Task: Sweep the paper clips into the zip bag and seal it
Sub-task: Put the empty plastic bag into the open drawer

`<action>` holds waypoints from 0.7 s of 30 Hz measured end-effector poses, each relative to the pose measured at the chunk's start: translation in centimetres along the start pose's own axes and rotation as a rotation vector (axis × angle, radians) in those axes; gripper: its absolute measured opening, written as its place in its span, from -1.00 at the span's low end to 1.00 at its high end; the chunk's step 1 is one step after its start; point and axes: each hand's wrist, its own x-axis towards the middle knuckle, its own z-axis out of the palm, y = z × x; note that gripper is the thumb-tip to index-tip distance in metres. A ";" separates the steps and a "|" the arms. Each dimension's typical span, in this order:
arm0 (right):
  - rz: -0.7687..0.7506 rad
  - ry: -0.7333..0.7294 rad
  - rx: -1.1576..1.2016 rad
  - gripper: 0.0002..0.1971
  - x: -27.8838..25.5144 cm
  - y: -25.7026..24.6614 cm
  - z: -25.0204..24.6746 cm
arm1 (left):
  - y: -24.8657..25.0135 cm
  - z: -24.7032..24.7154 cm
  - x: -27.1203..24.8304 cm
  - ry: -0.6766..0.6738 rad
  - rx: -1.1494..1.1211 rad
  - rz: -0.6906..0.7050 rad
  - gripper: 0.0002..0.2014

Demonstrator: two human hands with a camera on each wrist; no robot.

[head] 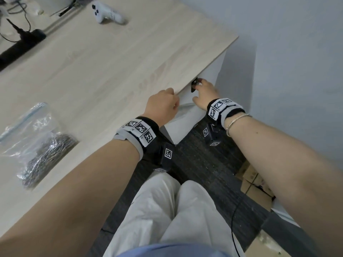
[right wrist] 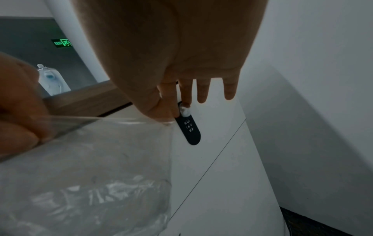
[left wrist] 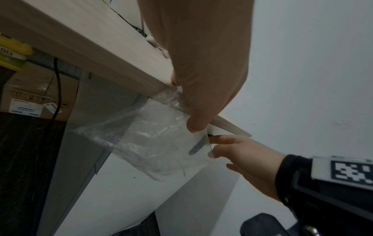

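A heap of metal paper clips [head: 46, 156] lies on the wooden table [head: 111, 71] at the left, with a crumpled clear zip bag [head: 27, 125] with a blue strip lying over its far side. A second clear zip bag [left wrist: 151, 143] hangs empty just below the table's front edge. My left hand [head: 174, 101] pinches one end of its rim against the edge, thumb [left wrist: 195, 124] underneath. My right hand [head: 196, 91] pinches the other corner of the zip bag [right wrist: 90, 175] between thumb and forefinger [right wrist: 171, 111], its other fingers straight.
A white cabinet [head: 185, 123] with a black oval tag [right wrist: 189, 131] stands under the table behind the bag. A white controller [head: 106, 13] and a black power strip [head: 20, 45] lie at the table's far side. Cardboard boxes [head: 256, 184] sit on the dark floor.
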 end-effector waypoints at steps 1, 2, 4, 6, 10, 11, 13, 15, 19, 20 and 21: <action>0.007 -0.011 -0.006 -0.54 0.2 0.0 0.2 | 0.0 0.1 0.0 0.007 0.004 0.003 -0.82; 0.013 -0.018 -0.016 -0.53 0.4 0.1 0.2 | 0.0 0.2 -0.1 0.015 0.006 0.004 -0.82; 0.016 -0.014 -0.059 -0.55 0.6 0.3 0.2 | 0.0 0.3 -0.1 0.017 0.007 -0.001 -0.83; 0.014 0.007 -0.105 -0.55 0.4 0.4 0.1 | 0.0 0.3 -0.3 0.012 -0.005 0.000 -0.84; 0.033 0.009 -0.101 -0.50 0.3 0.4 -0.2 | -0.5 0.2 -0.9 -0.007 -0.036 0.062 -0.87; 0.025 -0.001 -0.099 -0.49 0.4 0.6 -0.5 | -0.5 0.1 -1.0 -0.013 -0.039 0.073 -0.87; -0.009 -0.049 -0.131 -0.49 0.6 0.9 -1.1 | -0.5 -0.1 -1.2 -0.018 -0.047 0.076 -0.88; -0.031 -0.079 -0.127 -0.51 0.6 0.9 -1.4 | -0.4 -0.1 -1.1 -0.015 -0.057 0.063 -0.87; 0.045 0.087 0.009 -0.69 0.8 -0.5 -1.1 | -0.3 -0.4 -0.8 -0.054 -0.052 0.047 -0.86; 0.072 0.123 0.023 -0.72 0.8 -0.9 -1.1 | -0.4 -0.5 -0.6 -0.062 -0.054 0.038 -0.85; 0.090 0.139 0.030 -0.74 0.9 -1.0 -0.9 | -0.3 -0.5 -0.4 -0.068 -0.052 0.030 -0.84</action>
